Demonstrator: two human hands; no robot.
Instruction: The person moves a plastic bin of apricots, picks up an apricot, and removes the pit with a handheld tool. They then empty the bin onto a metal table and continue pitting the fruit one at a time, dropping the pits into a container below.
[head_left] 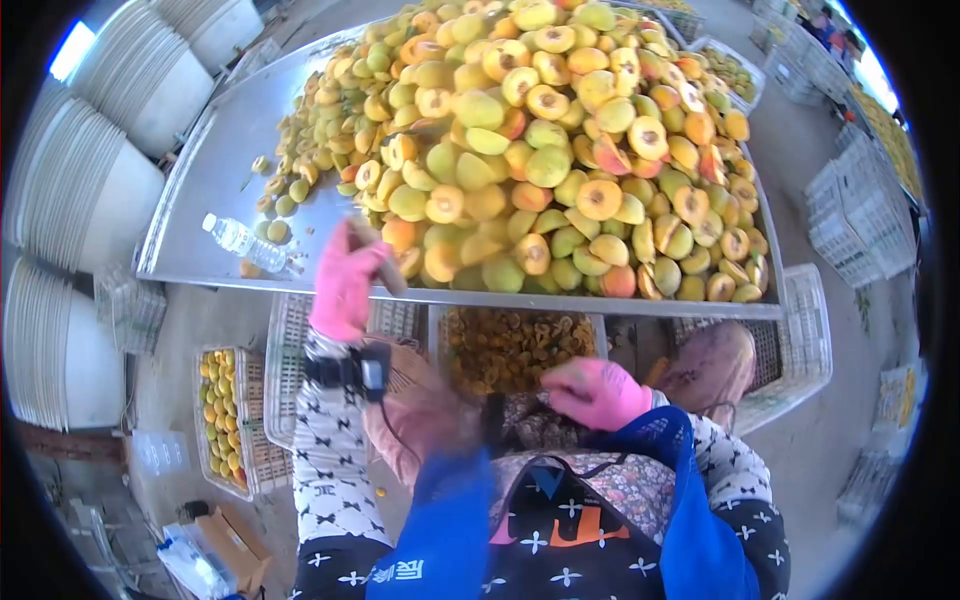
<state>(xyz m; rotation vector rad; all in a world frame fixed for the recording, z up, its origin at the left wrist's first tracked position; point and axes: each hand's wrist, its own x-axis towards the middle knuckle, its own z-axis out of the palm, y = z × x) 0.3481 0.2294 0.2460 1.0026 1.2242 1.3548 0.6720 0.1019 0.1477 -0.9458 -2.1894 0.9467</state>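
From my remote view, halved fruit lay heaped on the metal table, up to its near rim. Left hand, pink-gloved, was at that rim, right of the lying clear bottle; blur, so I couldn't tell its grip. Right hand hung near the lap, fingers bent; grip unclear. Below the rim, between the knees, a container held darker fruit pieces.
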